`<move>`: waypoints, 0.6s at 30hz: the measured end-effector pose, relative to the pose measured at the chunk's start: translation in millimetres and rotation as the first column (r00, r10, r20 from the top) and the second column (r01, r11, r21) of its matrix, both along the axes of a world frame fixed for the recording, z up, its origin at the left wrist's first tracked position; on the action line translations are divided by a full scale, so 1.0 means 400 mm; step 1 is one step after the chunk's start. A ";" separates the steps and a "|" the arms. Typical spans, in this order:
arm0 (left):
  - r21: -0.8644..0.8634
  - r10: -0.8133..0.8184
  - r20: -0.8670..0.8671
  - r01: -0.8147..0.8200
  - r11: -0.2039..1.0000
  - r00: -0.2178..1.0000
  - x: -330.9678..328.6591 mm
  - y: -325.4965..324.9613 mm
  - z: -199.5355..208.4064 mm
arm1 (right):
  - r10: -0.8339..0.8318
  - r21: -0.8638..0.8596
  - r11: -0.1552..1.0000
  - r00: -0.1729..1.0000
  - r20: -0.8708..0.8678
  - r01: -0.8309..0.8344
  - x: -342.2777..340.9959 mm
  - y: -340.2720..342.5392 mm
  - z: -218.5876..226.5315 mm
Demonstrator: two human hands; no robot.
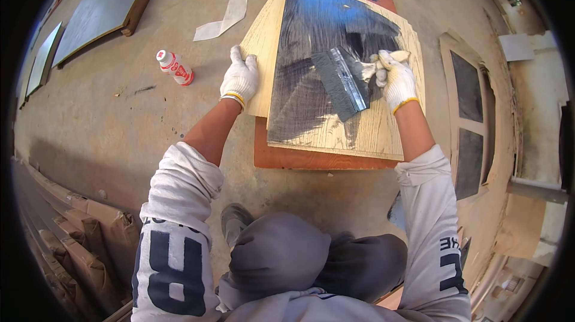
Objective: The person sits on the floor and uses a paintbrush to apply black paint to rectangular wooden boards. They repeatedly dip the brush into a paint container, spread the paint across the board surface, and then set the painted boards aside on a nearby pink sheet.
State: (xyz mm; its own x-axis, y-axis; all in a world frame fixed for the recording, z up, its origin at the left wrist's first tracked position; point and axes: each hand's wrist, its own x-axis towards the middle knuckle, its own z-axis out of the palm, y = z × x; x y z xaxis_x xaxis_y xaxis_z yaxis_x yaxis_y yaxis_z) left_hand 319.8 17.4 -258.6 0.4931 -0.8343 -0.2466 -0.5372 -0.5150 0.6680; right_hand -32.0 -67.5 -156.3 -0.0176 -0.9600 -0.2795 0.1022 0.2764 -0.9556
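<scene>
My right hand [396, 78], in a white knit glove with a yellow cuff edge, is closed around the pale handle of a wide paintbrush [344, 82]. The brush's dark bristles lie against the top wood-grain board [383, 136] of a stack. Black coating [305, 40] covers much of that board in streaks, while its lower edge and right side show bare pale wood. My left hand [241, 76], gloved the same way, rests at the left edge of a pale board [263, 58] lower in the stack, its fingers extended and thumb apart.
Under the stack lies a reddish-brown board [323, 158]. A white and red bottle [175, 67] stands on the floor at left, near a bent white strip [227, 14]. Grey panels [102, 8] lie far left, brown wrapped bundles [90, 250] lower left, and a dark-paned frame [470, 118] at right.
</scene>
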 end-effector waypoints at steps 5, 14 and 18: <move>0.030 0.011 -0.013 -0.010 0.999 1.000 0.014 0.016 0.009 | 0.319 0.162 0.942 0.933 -0.165 -0.293 0.066 0.009 0.077; 0.058 0.004 0.004 -0.005 0.998 1.000 0.000 0.005 0.018 | 0.422 0.118 0.903 0.905 -0.051 -0.414 0.067 0.024 0.095; 0.017 0.010 0.004 -0.010 1.000 1.000 0.009 0.010 0.008 | 0.486 0.025 0.874 0.869 -0.093 -0.486 0.217 0.138 0.046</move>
